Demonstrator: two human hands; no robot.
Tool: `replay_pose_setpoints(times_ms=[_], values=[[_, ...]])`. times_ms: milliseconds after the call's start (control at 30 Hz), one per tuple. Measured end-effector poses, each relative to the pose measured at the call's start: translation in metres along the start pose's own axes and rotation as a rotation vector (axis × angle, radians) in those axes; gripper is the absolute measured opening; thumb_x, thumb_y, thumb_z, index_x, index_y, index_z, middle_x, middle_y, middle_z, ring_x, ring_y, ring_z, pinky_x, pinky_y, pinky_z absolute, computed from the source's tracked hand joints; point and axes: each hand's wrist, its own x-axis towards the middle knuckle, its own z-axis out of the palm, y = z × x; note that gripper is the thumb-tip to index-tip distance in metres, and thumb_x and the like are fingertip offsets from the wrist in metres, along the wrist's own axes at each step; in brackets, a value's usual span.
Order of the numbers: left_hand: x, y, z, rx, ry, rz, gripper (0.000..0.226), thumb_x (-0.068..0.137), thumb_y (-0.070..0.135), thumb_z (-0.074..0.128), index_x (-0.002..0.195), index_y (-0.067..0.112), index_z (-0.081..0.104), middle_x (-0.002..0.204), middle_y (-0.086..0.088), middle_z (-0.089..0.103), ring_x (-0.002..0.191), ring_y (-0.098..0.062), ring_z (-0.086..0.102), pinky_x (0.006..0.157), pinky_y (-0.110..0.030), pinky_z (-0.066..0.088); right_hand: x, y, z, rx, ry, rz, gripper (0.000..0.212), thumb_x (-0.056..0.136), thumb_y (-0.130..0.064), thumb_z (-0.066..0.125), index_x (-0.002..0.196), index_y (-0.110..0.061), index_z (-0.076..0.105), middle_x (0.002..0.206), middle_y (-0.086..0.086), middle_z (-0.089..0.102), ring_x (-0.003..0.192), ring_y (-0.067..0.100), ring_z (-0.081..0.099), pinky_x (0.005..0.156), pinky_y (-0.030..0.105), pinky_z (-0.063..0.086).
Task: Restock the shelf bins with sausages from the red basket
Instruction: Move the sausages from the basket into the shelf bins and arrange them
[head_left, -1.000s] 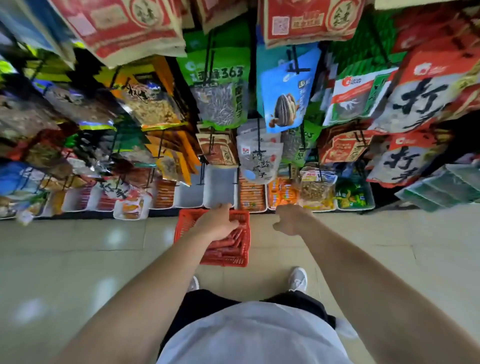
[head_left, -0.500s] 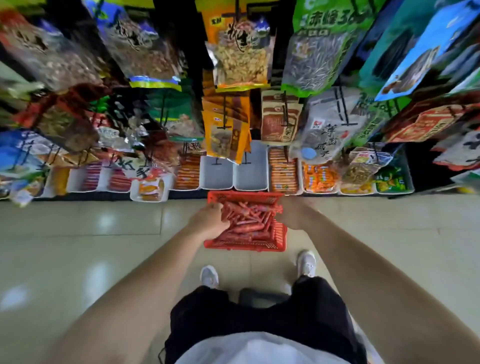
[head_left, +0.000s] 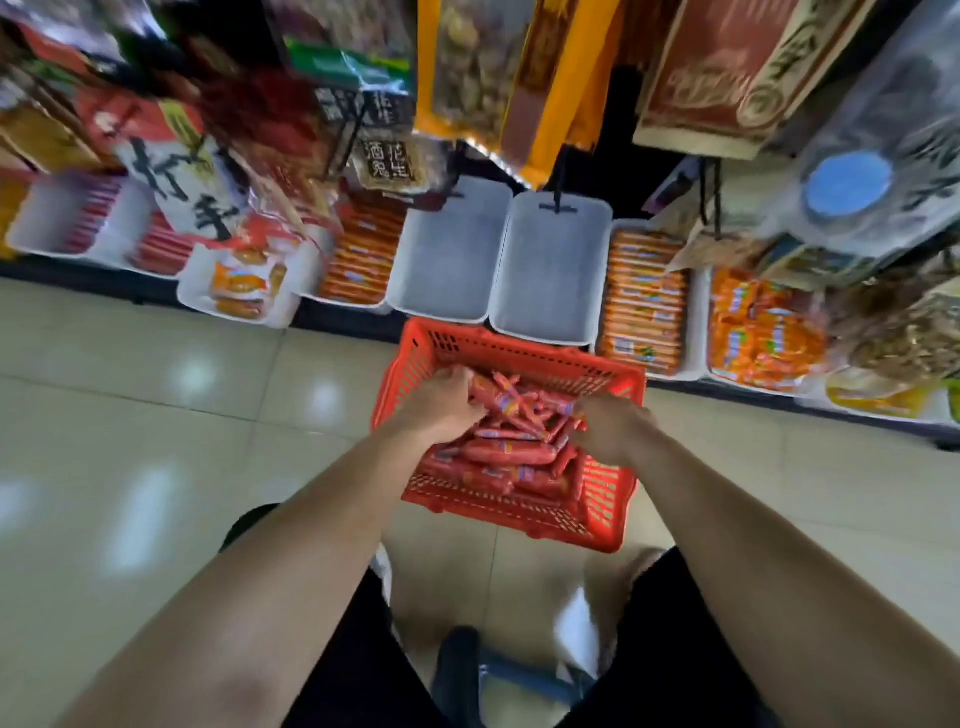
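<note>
Snack packets (head_left: 727, 67) hang beyond our grips, and the red basket (head_left: 519, 353) sits under them, just short of two bare bins (head_left: 550, 260) for a short carry, with our left grip (head_left: 447, 400) curled round sausages (head_left: 504, 452) and our right grip (head_left: 610, 428) dug in alongside, its hold impossible to tell.

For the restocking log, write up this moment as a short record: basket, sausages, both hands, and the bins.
container: red basket standing on the floor
goods: red sausages heaped in the basket
hands: left hand and right hand both down on the heap; grip hidden
target: white bin and second white bin, side by side just behind the basket, both empty
neighbours: bins of orange packs on either side
</note>
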Motion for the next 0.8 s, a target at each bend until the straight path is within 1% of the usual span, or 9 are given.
replay_pose_setpoints(times_ms=[167, 233, 333, 367, 433, 500, 567, 700, 800], values=[[0.018, -0.027, 0.064, 0.012, 0.036, -0.009, 0.059, 0.094, 0.044, 0.057, 0.141, 0.012, 0.044, 0.141, -0.016, 0.05, 0.126, -0.035, 0.052, 0.102, -0.037, 0.041, 0.038, 0.025, 0.063, 0.044, 0.039, 0.016, 0.057, 0.088, -0.041, 0.058, 0.143, -0.036, 0.046, 0.14, 0.013, 0.051, 0.126, 0.037, 0.054, 0.102, 0.044, 0.047], [0.004, -0.031, 0.08, 0.024, 0.041, -0.02, 0.057, 0.093, 0.044, 0.057, 0.14, 0.013, 0.045, 0.143, -0.016, 0.049, 0.127, -0.035, 0.052, 0.102, -0.036, 0.042, 0.031, 0.031, 0.079, 0.093, 0.066, 0.025, 0.06, 0.083, -0.045, 0.055, 0.142, -0.04, 0.046, 0.136, 0.012, 0.053, 0.123, 0.038, 0.056, 0.1, 0.045, 0.048], [-0.022, -0.038, 0.097, 0.047, 0.017, -0.016, 0.069, 0.09, 0.049, 0.058, 0.146, 0.013, 0.04, 0.153, -0.015, 0.04, 0.137, -0.033, 0.043, 0.11, -0.037, 0.037, 0.017, 0.037, 0.102, 0.115, 0.078, 0.013, 0.076, 0.072, -0.052, 0.05, 0.147, -0.041, 0.038, 0.137, 0.013, 0.05, 0.122, 0.037, 0.056, 0.1, 0.047, 0.049], [-0.028, -0.038, 0.099, 0.072, 0.015, -0.003, 0.071, 0.09, 0.051, 0.058, 0.146, 0.012, 0.039, 0.153, -0.015, 0.04, 0.137, -0.032, 0.042, 0.11, -0.037, 0.037, 0.015, 0.039, 0.108, 0.115, 0.084, 0.016, 0.078, 0.071, -0.053, 0.049, 0.147, -0.04, 0.038, 0.137, 0.013, 0.05, 0.122, 0.036, 0.056, 0.1, 0.047, 0.049], [-0.037, -0.037, 0.099, 0.08, 0.021, 0.019, 0.069, 0.091, 0.05, 0.057, 0.145, 0.012, 0.041, 0.151, -0.016, 0.042, 0.136, -0.033, 0.043, 0.107, -0.036, 0.037, 0.011, 0.042, 0.115, 0.131, 0.088, 0.02, 0.075, 0.07, -0.054, 0.05, 0.143, -0.038, 0.044, 0.134, 0.014, 0.054, 0.12, 0.036, 0.057, 0.099, 0.046, 0.05], [-0.043, -0.031, 0.094, 0.085, 0.058, 0.034, 0.063, 0.092, 0.045, 0.058, 0.143, 0.011, 0.042, 0.15, -0.015, 0.043, 0.134, -0.032, 0.046, 0.103, -0.035, 0.038, 0.003, 0.041, 0.121, 0.119, 0.098, 0.031, 0.067, 0.068, -0.055, 0.052, 0.131, -0.031, 0.056, 0.129, 0.011, 0.06, 0.115, 0.034, 0.061, 0.097, 0.044, 0.051], [-0.044, -0.025, 0.089, 0.089, 0.062, 0.035, 0.059, 0.093, 0.042, 0.058, 0.141, 0.012, 0.043, 0.148, -0.014, 0.046, 0.13, -0.032, 0.049, 0.102, -0.035, 0.041, -0.01, 0.035, 0.123, 0.119, 0.097, -0.001, 0.064, 0.066, -0.054, 0.051, 0.123, -0.026, 0.06, 0.127, 0.01, 0.063, 0.114, 0.032, 0.062, 0.096, 0.043, 0.052], [-0.028, -0.012, 0.089, 0.082, 0.069, 0.005, 0.062, 0.091, 0.048, 0.058, 0.141, 0.015, 0.043, 0.141, -0.014, 0.051, 0.126, -0.033, 0.052, 0.102, -0.039, 0.043, -0.014, 0.034, 0.125, 0.142, 0.093, -0.049, 0.055, 0.08, -0.048, 0.061, 0.129, -0.024, 0.059, 0.131, 0.011, 0.059, 0.119, 0.033, 0.059, 0.099, 0.042, 0.048], [-0.002, -0.01, 0.099, 0.071, 0.093, 0.0, 0.061, 0.091, 0.049, 0.057, 0.14, 0.016, 0.044, 0.139, -0.014, 0.052, 0.124, -0.033, 0.053, 0.102, -0.042, 0.044, 0.018, 0.035, 0.129, 0.131, 0.09, -0.048, 0.056, 0.079, -0.045, 0.061, 0.13, -0.02, 0.057, 0.132, 0.014, 0.059, 0.118, 0.035, 0.059, 0.098, 0.042, 0.049]])
